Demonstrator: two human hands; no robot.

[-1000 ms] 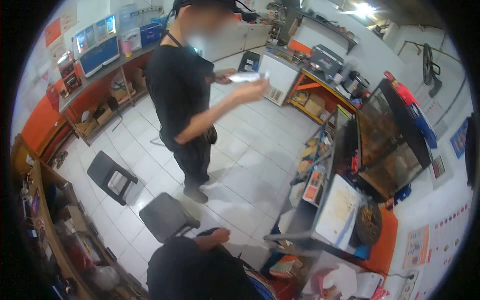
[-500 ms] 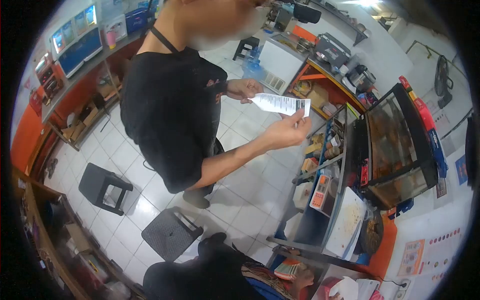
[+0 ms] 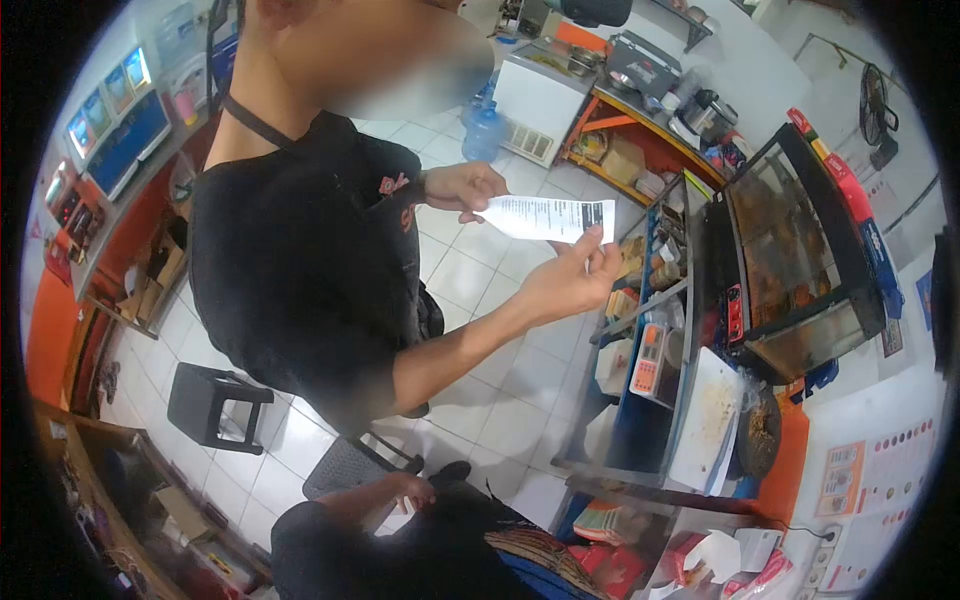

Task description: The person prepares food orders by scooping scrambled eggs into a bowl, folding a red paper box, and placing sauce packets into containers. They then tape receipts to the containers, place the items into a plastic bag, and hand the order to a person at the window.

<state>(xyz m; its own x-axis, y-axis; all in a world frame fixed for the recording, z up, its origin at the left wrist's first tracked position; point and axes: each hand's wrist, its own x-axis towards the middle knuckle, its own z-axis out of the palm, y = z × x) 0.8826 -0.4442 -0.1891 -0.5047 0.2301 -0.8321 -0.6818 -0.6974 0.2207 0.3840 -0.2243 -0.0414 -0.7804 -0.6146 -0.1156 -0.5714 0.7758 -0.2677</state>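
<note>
My left hand [image 3: 412,491] is low in front of my black shirt [image 3: 430,550], its fingers curled in. What it holds, if anything, I cannot make out. It is close to a dark woven-top stool [image 3: 345,468]. My right hand is out of view. Facing me, a co-worker in a black apron and shirt [image 3: 300,260] holds a printed paper receipt [image 3: 550,217] stretched between both hands. The co-worker's nearer hand [image 3: 575,283] pinches its right end, and the farther hand [image 3: 465,188] its left end.
On the right stand a glass food warmer [image 3: 790,260], a white board [image 3: 705,425] and a shelf with an orange-and-white device [image 3: 648,358]. Opened white-and-red boxes [image 3: 705,558] lie at the lower right. Another black stool [image 3: 215,405] stands on the tiled floor [image 3: 270,485].
My left hand has come into view in front of my body. My right hand, seen before by the lower-right shelf, has left the view. The co-worker appears closer, still holding the receipt.
</note>
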